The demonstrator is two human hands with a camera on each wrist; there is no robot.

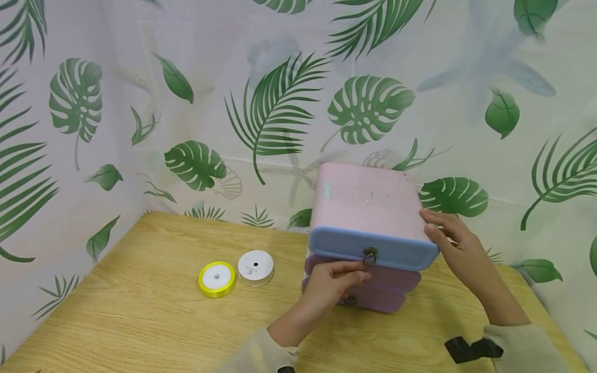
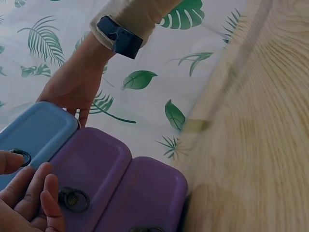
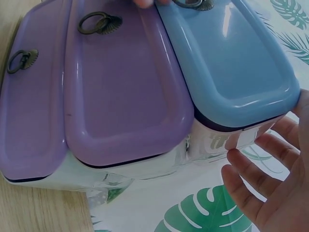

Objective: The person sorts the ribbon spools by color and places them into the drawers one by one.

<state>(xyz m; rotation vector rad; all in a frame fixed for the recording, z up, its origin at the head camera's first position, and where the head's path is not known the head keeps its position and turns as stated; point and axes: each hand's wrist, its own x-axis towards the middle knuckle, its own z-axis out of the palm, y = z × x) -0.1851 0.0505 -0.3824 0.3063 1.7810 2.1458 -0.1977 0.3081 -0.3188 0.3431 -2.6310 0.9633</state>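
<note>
A small chest of drawers [image 1: 368, 194] with a pink top stands on the table, its blue top drawer [image 1: 340, 243] above two purple drawers [image 3: 125, 87]. My left hand [image 1: 326, 282] is at the front, thumb and forefinger pinching the ring pull [image 2: 21, 155] of the blue drawer. In the right wrist view only fingertips of that hand show, by the ring. My right hand [image 1: 459, 248] steadies the chest's right side near the top, fingers extended against the wall. The blue drawer appears closed or nearly so; its inside is hidden.
Left of the chest, a yellow ribbon spool [image 1: 203, 282] and a white spool [image 1: 255, 265] lie side by side on the wooden table [image 1: 140, 311]. A leaf-patterned cloth [image 1: 200, 103] hangs close behind the chest. Ring pulls [image 3: 100, 23] stick out from the purple drawers.
</note>
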